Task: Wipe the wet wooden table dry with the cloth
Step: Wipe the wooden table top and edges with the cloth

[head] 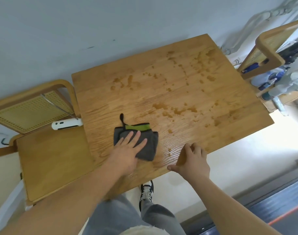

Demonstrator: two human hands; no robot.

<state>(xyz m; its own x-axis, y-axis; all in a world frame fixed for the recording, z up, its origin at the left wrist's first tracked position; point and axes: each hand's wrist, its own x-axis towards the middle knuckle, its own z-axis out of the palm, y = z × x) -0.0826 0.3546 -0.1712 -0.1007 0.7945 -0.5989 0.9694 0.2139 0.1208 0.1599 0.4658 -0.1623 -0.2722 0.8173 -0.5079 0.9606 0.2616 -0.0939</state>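
**Q:** Where is the cloth, and which hand has it?

**A:** Your left hand (128, 152) lies flat on the grey cloth (145, 145), fingers (137, 139) spread apart and pressing down, not clamped round it. The cloth is folded, with a green band along its far edge and a black loop at its far left corner. It sits on the near left part of the wooden desk (229, 116). Your right hand (193, 162) rests on the near edge of the desk, just right of the cloth, fingers loosely curled and holding nothing.

**Q:** Which way does the water lie from the cloth?

**A:** Away from you and to the right. The nearest drops (169, 150) sit between your two hands, just beside the cloth's right edge. A larger patch of puddles (175, 110) lies further out, and more spatter (195, 65) reaches the far right corner. The cloth's long side runs left to right, so I judge a push forward and rightward would sweep the widest path. Your left hand is the nearer one, already on the cloth
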